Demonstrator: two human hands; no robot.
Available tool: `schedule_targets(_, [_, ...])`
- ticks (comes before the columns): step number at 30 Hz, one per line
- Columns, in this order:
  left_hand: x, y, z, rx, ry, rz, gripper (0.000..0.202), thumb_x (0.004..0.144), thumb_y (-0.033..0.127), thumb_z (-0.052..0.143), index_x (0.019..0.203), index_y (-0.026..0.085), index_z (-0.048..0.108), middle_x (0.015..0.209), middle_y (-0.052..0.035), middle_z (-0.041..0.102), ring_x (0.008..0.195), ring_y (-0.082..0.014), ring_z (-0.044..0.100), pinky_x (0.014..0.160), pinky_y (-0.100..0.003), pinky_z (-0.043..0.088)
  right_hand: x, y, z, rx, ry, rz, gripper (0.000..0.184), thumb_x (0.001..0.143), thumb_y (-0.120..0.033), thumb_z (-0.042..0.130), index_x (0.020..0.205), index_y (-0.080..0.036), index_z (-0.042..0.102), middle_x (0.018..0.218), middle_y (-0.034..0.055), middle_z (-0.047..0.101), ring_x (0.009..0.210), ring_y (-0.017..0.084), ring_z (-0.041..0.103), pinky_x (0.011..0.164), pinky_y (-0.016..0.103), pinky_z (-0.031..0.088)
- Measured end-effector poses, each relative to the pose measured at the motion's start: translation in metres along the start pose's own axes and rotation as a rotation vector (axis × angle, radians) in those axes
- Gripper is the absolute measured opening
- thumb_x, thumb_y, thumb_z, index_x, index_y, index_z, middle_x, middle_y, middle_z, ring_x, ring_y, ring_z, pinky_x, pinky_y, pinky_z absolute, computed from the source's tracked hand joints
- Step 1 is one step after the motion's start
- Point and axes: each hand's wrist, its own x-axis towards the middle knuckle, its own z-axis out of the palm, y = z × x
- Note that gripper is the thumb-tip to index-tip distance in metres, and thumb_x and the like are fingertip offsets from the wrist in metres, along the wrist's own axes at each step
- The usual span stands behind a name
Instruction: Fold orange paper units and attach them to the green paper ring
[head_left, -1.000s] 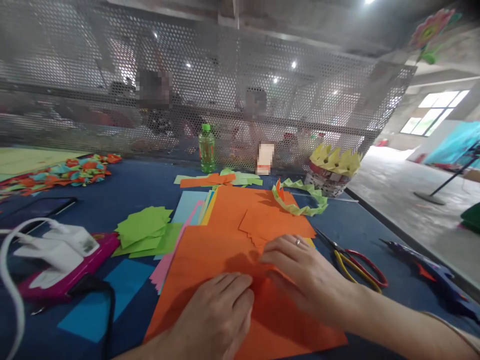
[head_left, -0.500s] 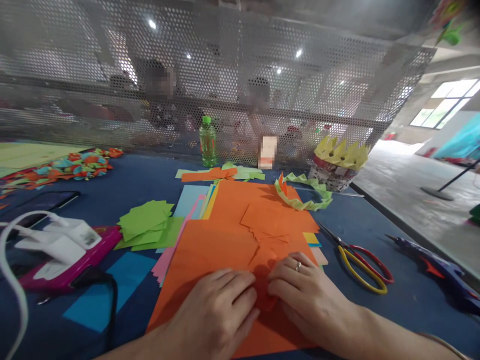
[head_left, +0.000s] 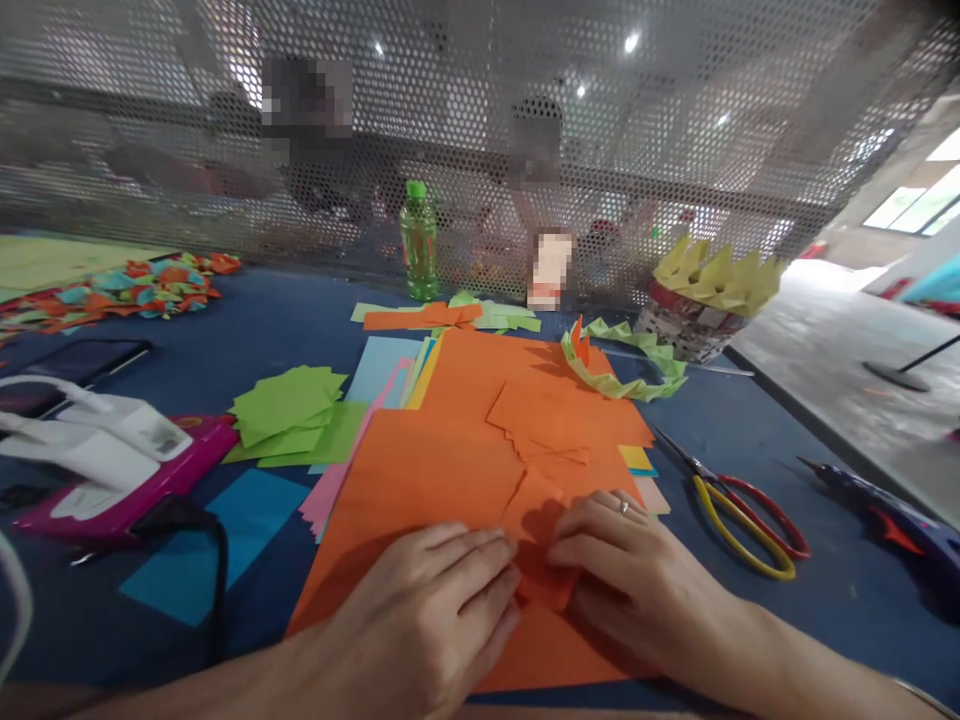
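A small orange paper piece (head_left: 541,582) lies on a large orange sheet (head_left: 420,480) in front of me. My left hand (head_left: 442,605) presses on its left side, fingers curled and held together. At its right side my right hand (head_left: 637,570), with a ring on one finger, has bent fingers closed on the paper's edge. The fingertips and the piece's side edges are partly hidden. Just beyond the hands, a loose pile of small orange paper pieces (head_left: 536,425) rests on the orange sheets. Other coloured paper sheets stick out from underneath.
Scissors (head_left: 742,520) and a glue gun (head_left: 885,520) lie right. A green folded-paper ring (head_left: 660,375) and a pot with a yellow paper crown (head_left: 694,310) stand behind. Left are green squares (head_left: 289,410) and a magenta power strip (head_left: 202,450); a bottle (head_left: 418,245) stands behind.
The camera view has tilted down slightly, so the table things sit higher in the picture. The gap between my hands has widened a little, showing more of the small orange paper piece.
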Motion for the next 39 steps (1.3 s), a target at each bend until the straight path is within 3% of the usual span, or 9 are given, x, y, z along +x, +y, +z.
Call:
schedule_targets(5, [-0.001,-0.001,0.001,0.013,-0.002,0.011,0.037,0.103,0.015,0.038,0.095,0.016,0.074,0.105,-0.0071,0.077,0.097,-0.0186,0.072,0.086,-0.033,0.057,0.001,0.002,-0.001,0.121,0.023,0.021,0.006,0.091,-0.026,0.07,0.093,-0.02,0.069,0.089,0.0029,0.069,0.084,0.018,0.06,0.078,0.035,0.045])
schedule_targets(13, [-0.003,-0.001,-0.003,-0.011,-0.037,0.014,0.036,0.102,0.017,0.037,0.097,0.018,0.073,0.11,-0.0091,0.075,0.102,-0.0201,0.07,0.09,-0.034,0.056,0.0,0.004,-0.001,0.259,0.01,0.144,0.012,0.091,-0.028,0.071,0.082,-0.02,0.068,0.084,-0.0005,0.067,0.082,0.014,0.061,0.077,0.03,0.045])
schedule_targets(17, [-0.002,0.001,-0.009,-0.062,-0.087,0.02,0.037,0.1,0.016,0.036,0.1,0.019,0.074,0.109,-0.0103,0.075,0.103,-0.0211,0.069,0.09,-0.035,0.056,0.002,-0.002,0.002,0.207,0.009,0.229,0.015,0.091,-0.023,0.069,0.078,-0.02,0.063,0.082,-0.0009,0.065,0.081,0.015,0.059,0.076,0.031,0.043])
schedule_targets(21, [-0.003,0.003,-0.008,-0.075,-0.101,0.018,0.034,0.098,0.016,0.04,0.097,0.018,0.074,0.107,-0.0107,0.075,0.101,-0.0223,0.07,0.087,-0.036,0.057,0.004,-0.007,0.008,0.134,0.051,0.227,0.014,0.091,-0.017,0.065,0.079,-0.021,0.058,0.081,0.0003,0.065,0.079,0.017,0.056,0.073,0.032,0.043])
schedule_targets(29, [-0.008,0.004,-0.001,-0.065,-0.06,0.02,0.036,0.097,0.013,0.039,0.093,0.018,0.075,0.107,-0.012,0.076,0.102,-0.0228,0.07,0.086,-0.037,0.058,0.006,-0.009,0.013,-0.036,0.054,0.217,0.018,0.095,-0.019,0.059,0.077,-0.019,0.056,0.08,0.0029,0.06,0.076,0.019,0.051,0.07,0.033,0.042])
schedule_targets(39, [-0.013,0.008,0.005,-0.05,-0.049,-0.026,0.033,0.095,0.014,0.042,0.092,0.018,0.075,0.108,-0.0116,0.076,0.102,-0.0221,0.07,0.089,-0.036,0.058,0.006,-0.009,0.017,-0.089,0.037,0.264,0.019,0.096,-0.023,0.058,0.077,-0.02,0.055,0.08,0.0033,0.061,0.075,0.02,0.051,0.067,0.033,0.042])
